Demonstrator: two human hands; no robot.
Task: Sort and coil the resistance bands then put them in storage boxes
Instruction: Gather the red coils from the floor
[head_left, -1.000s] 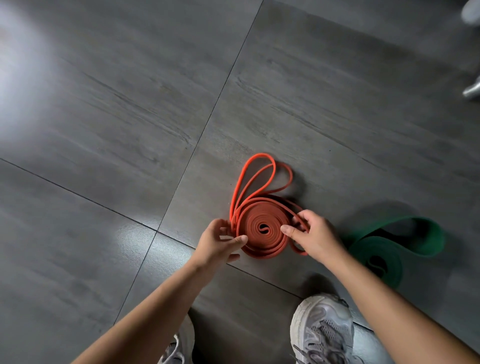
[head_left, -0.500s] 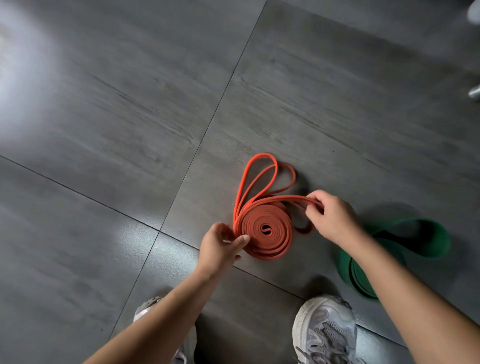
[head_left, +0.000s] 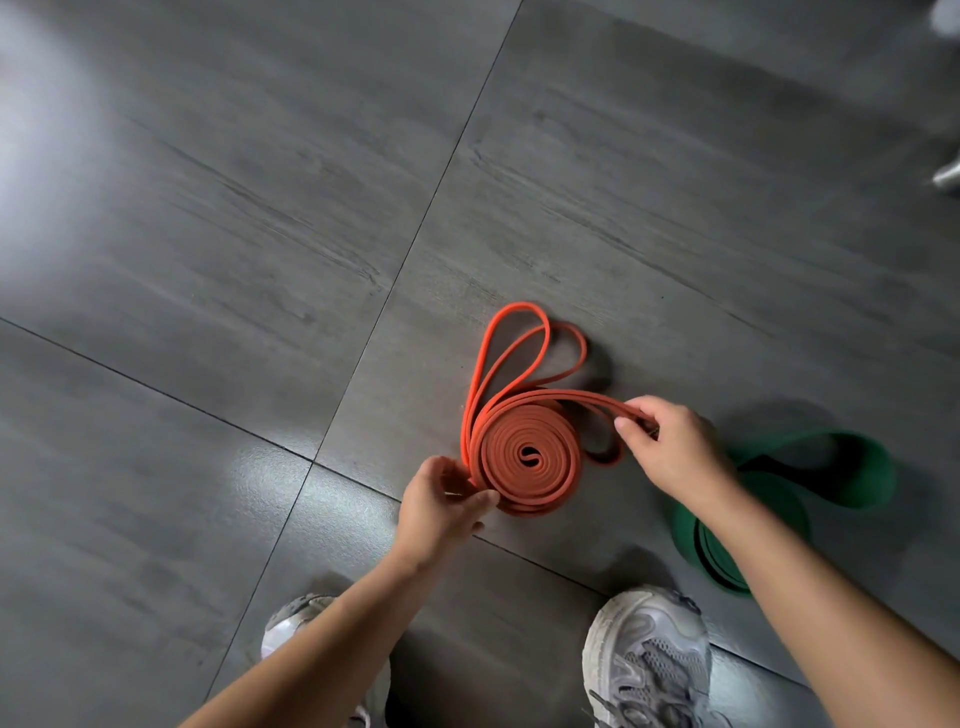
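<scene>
Looking down from the head camera, between the person's two bare arms, the orange resistance band (head_left: 527, 457) sits on the grey tiled floor (head_left: 234, 234). It is just beyond a grout line where the tiles meet. Most of it is wound into a tight spiral whose face turns up toward the camera. Whether the coil lies flat or is tipped up a little, I can't tell.

The left hand (head_left: 441, 506) has its grip clamped on the coil's lower-left rim, with the thumb over the near face and the fingers tucked behind. The right hand (head_left: 670, 447) is just to the right of the coil, its grip pinched together on the loose strands. These strands run in a taut line from the top of the spiral across to the fingertips. A small slack bend of band hangs between that hand and the coil. Beyond the coil, two unwound loops lie spread on the floor.

A wider green band (head_left: 852, 467) lies on the floor to the right, apart from the orange one. It is partly rolled, with a loose loop trailing off to the right, and the right forearm crosses above its rolled part.

At the bottom edge are two pale trainers, the right shoe (head_left: 649, 660) beside the green roll and the left shoe (head_left: 304, 618) under the left forearm.
</scene>
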